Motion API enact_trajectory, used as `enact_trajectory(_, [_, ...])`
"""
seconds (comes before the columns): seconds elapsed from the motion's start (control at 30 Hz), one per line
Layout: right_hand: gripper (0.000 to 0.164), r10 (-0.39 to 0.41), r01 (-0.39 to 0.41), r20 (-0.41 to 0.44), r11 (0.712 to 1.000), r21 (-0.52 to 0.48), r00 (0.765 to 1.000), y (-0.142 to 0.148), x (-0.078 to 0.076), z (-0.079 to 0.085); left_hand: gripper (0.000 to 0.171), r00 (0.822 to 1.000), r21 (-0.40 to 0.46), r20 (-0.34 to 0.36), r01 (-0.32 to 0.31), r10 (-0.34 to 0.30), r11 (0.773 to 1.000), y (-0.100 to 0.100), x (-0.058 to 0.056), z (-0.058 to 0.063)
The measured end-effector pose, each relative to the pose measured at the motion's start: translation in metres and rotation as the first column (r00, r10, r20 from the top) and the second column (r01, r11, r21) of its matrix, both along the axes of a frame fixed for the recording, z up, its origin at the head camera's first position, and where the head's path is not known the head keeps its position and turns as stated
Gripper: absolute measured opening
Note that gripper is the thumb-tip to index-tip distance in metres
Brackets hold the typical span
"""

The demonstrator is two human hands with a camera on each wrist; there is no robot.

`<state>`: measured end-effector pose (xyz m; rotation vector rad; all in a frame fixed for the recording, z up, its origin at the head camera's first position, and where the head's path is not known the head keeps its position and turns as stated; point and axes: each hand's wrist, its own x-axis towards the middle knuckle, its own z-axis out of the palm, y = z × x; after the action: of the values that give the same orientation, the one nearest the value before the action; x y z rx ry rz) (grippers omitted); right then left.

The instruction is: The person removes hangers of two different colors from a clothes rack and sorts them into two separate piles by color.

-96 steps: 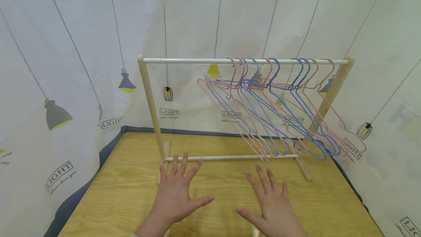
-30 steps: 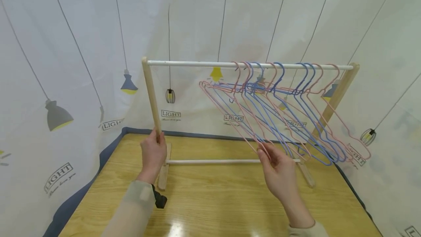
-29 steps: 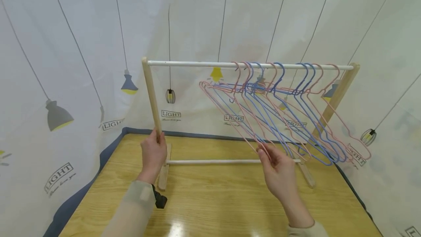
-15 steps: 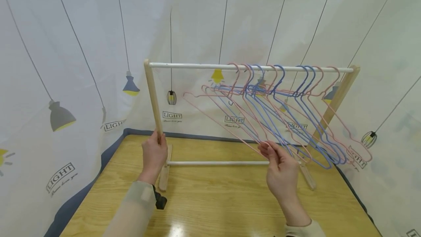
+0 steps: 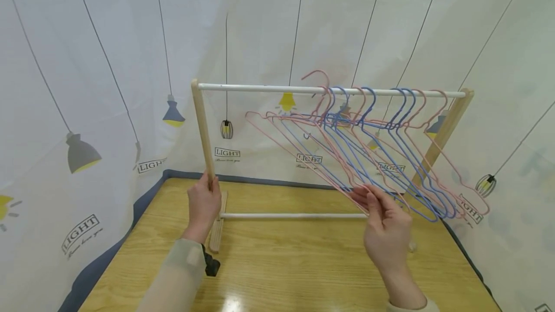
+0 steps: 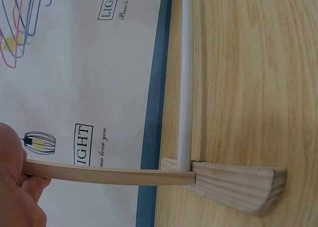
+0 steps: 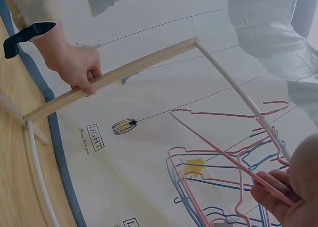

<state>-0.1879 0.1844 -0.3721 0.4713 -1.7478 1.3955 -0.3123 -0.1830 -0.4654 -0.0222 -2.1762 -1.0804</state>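
My left hand (image 5: pixel 204 208) grips the wooden left post (image 5: pixel 202 129) of a clothes rack, partway up. In the left wrist view, the post (image 6: pixel 109 175) runs from the curled fingers down to the foot. With my right hand (image 5: pixel 388 235) I pinch a pink clothes hanger (image 5: pixel 319 71) by its lower corner. Its hook is above the white top rail (image 5: pixel 260 88), off it. The right wrist view shows the held pink hanger (image 7: pixel 204 138) in front of the rest. Several other pink and blue hangers (image 5: pixel 374 97) hang bunched on the rail's right half.
A white lower bar (image 5: pixel 295 215) joins the rack's feet. The rack stands on a wooden table (image 5: pixel 277 264). Behind is a pale cloth (image 5: pixel 260 23) printed with lamps. The right post (image 5: pixel 446 134) is partly behind the hangers.
Both hands were spread over the table at first; the left then took the post and the right a pink hanger. Since half a second ago, that hanger's hook has risen off the rail.
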Motion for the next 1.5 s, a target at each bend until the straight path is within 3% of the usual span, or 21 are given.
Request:
enact_trajectory(0.2, [0.024,0.039,-0.038,0.044,0.999,-0.035,0.998,0.012,0.020,0.001,0.009,1.000,0.001,-0.001,0.001,-0.001,1.000,-0.001,0.000,-0.001])
enact_trajectory(0.43, [0.023,0.056,-0.051,0.242,0.998,-0.025,0.969,0.031,0.050,-0.007,0.011,1.000,-0.002,0.013,0.000,0.000,1.000,-0.001,0.000,0.001])
enact_trajectory(0.63, [0.024,0.097,-0.042,0.452,0.991,-0.130,0.887,0.045,0.069,-0.030,0.013,1.000,-0.008,0.006,-0.009,0.009,1.000,0.000,-0.002,0.003])
enact_trajectory(0.8, [0.025,0.150,-0.054,0.572,0.982,-0.181,0.806,0.060,0.074,-0.063,0.011,1.000,0.005,0.011,-0.003,0.003,1.000,0.000,-0.003,0.003])
enact_trajectory(1.03, [0.024,0.228,-0.069,0.707,0.967,-0.247,0.670,0.075,0.074,-0.111,0.010,1.000,0.012,0.013,0.001,-0.001,1.000,-0.001,0.000,0.001])
enact_trajectory(1.13, [0.025,0.279,-0.137,0.756,0.959,-0.247,0.593,0.084,0.070,-0.124,0.010,1.000,0.017,0.019,-0.002,0.002,1.000,-0.002,0.000,0.000])
enact_trajectory(1.23, [0.029,0.385,-0.250,0.790,0.921,-0.298,0.477,0.096,0.066,-0.136,0.012,1.000,0.023,0.026,-0.001,0.000,1.000,-0.003,0.000,0.000])
enact_trajectory(1.3, [0.030,0.461,-0.298,0.803,0.882,-0.366,0.378,0.103,0.064,-0.142,0.012,1.000,0.028,0.025,0.006,-0.007,1.000,-0.002,0.000,0.000])
enact_trajectory(1.37, [0.033,0.512,-0.348,0.802,0.845,-0.405,0.309,0.106,0.063,-0.150,0.011,1.000,0.028,0.022,0.008,-0.009,1.000,-0.002,0.000,0.000])
enact_trajectory(1.47, [0.039,0.521,-0.416,0.813,0.821,-0.392,0.262,0.107,0.062,-0.160,0.010,1.000,0.021,0.016,0.008,-0.008,1.000,-0.001,0.000,0.001])
enact_trajectory(1.5, [0.042,0.520,-0.441,0.815,0.813,-0.380,0.257,0.106,0.062,-0.163,0.009,1.000,0.017,0.012,0.005,-0.005,1.000,-0.001,0.000,0.001])
